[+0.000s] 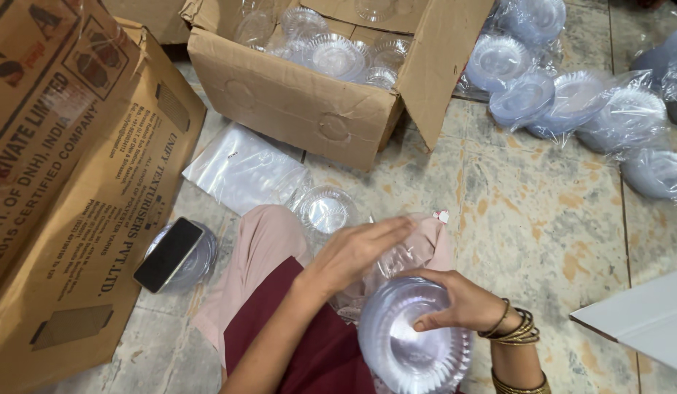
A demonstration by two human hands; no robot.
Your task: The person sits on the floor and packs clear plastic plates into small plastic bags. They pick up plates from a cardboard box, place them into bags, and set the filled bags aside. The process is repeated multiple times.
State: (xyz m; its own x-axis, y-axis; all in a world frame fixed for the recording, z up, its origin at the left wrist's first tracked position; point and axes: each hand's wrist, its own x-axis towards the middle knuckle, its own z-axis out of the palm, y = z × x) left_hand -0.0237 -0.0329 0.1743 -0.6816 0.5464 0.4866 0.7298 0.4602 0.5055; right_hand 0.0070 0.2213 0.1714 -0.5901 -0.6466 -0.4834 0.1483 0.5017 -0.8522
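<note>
From the head view, the right hand (459,300) is curled over the domed top of a stack of clear round plastic bowls (415,343), fingers wrapped on its rim and gripping it; gold bangles (515,330) ring that wrist. The left hand (357,252) lies flat, fingers straight and together, on a clear plastic bag (411,248) just above the stack, pressing rather than clasping. Both sit over the person's lap, in pink and maroon cloth.

Beyond the left hand a single clear plastic lid (326,210) lies on the mottled stone tile floor (543,219), and further off an open brown cardboard box (302,102) holds loose clear bowls. Left of the hands a black phone (168,254) rests on another clear bowl, beside a large printed brown carton (68,182). Far right of the hands lie bagged stacks of bowls (572,102).

The stack's lower edge is cut off by the frame, and how many bowls it holds is hard to tell.
</note>
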